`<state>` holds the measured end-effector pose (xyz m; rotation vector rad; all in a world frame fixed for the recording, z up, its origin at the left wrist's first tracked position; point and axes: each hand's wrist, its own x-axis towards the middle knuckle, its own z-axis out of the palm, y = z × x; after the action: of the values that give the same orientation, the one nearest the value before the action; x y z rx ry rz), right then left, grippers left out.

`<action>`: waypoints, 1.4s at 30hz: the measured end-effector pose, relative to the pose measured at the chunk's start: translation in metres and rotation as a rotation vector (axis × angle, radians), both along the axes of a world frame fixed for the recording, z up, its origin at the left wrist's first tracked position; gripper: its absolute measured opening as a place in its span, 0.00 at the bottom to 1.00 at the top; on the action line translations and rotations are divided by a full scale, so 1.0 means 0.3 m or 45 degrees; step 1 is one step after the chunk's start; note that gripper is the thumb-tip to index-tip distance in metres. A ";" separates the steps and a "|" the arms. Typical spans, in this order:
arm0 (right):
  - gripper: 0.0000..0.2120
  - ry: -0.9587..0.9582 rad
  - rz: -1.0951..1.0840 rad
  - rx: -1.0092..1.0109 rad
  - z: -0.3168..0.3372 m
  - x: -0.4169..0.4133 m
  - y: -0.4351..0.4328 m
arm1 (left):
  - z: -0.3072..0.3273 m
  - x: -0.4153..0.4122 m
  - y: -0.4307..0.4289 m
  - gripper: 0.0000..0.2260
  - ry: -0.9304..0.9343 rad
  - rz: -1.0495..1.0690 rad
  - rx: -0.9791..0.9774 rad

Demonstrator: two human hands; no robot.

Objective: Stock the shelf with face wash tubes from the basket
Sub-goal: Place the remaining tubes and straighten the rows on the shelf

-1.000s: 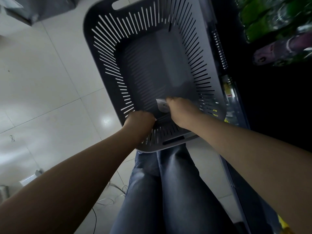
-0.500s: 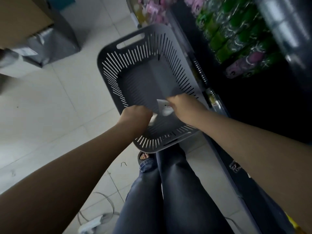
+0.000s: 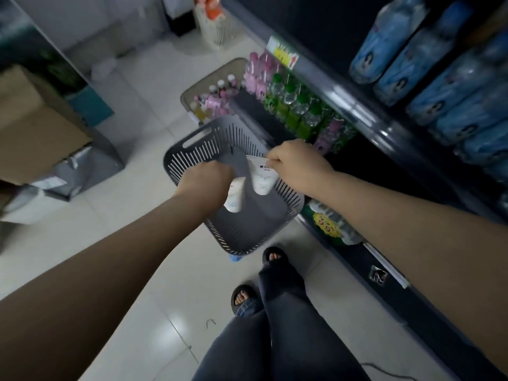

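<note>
Your left hand [image 3: 204,182] and right hand [image 3: 297,163] now rise clear of the basket [image 3: 192,144], fingers pinching the left tube [image 3: 235,199] and right tube [image 3: 262,176], which hang beneath. Shelving likely comes next.

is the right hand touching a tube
Touching. The head view shows the right hand pinching the flat end of a white tube, which hangs from it over the basket.

Over the grey slotted basket [image 3: 242,237], left hand [image 3: 204,185] and right hand [image 3: 298,166] each grip a white face wash tube [image 3: 262,174]; shelf [image 3: 357,111] at three o'clock.
</note>
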<state>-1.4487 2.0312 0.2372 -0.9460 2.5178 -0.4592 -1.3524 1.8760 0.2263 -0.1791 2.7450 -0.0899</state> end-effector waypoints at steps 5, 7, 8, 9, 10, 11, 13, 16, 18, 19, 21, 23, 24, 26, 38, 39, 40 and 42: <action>0.14 0.102 -0.102 -0.033 0.190 0.022 0.068 | 0.191 0.000 0.040 0.15 0.108 -0.117 -0.052; 0.15 0.149 -0.141 -0.012 0.263 0.032 0.105 | 0.266 -0.009 0.071 0.16 0.133 -0.167 -0.059; 0.16 0.164 -0.158 -0.005 0.298 0.037 0.125 | 0.304 -0.013 0.091 0.16 0.149 -0.196 -0.072; 0.16 0.181 -0.167 0.009 0.331 0.042 0.146 | 0.338 -0.017 0.111 0.17 0.167 -0.235 -0.087; 0.16 0.203 -0.171 0.021 0.370 0.042 0.166 | 0.377 -0.027 0.131 0.17 0.190 -0.277 -0.097; 0.16 0.209 -0.163 0.032 0.389 0.046 0.177 | 0.398 -0.026 0.143 0.17 0.197 -0.290 -0.082; 0.17 0.268 -0.182 0.014 0.470 0.050 0.235 | 0.479 -0.046 0.199 0.16 0.249 -0.342 -0.071; 0.18 0.350 -0.214 -0.010 0.562 0.043 0.303 | 0.573 -0.075 0.269 0.14 0.329 -0.420 -0.103; 0.17 0.397 -0.260 -0.022 0.626 0.030 0.363 | 0.639 -0.096 0.332 0.15 0.379 -0.468 -0.133; 0.17 0.420 -0.276 -0.022 0.658 0.024 0.393 | 0.665 -0.107 0.362 0.15 0.395 -0.491 -0.132; 0.19 0.471 -0.297 -0.016 0.734 0.022 0.451 | 0.726 -0.126 0.424 0.10 0.418 -0.526 -0.123; 0.20 0.505 -0.300 -0.008 0.813 0.023 0.509 | 0.784 -0.141 0.480 0.09 0.448 -0.561 -0.105; 0.19 0.526 -0.302 -0.009 0.852 0.027 0.538 | 0.814 -0.144 0.511 0.10 0.477 -0.586 -0.089; 0.16 0.583 -0.323 -0.044 0.918 0.031 0.602 | 0.873 -0.150 0.574 0.11 0.533 -0.645 -0.084; 0.14 0.692 -0.465 -0.294 1.208 0.064 0.990 | 1.183 -0.175 0.996 0.18 0.856 -0.944 0.017; 0.15 0.696 -0.475 -0.293 1.227 0.066 1.023 | 1.200 -0.180 1.031 0.17 0.878 -0.961 0.011; 0.16 0.700 -0.486 -0.289 1.244 0.067 1.053 | 1.216 -0.185 1.065 0.16 0.891 -0.976 0.014; 0.15 0.710 -0.508 -0.277 1.272 0.061 1.110 | 1.243 -0.193 1.127 0.15 0.907 -1.004 0.058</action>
<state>-1.4303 2.3643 0.6187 -0.7104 3.2426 -0.6746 -1.4104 2.2141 0.5991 1.0868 3.3164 -0.2043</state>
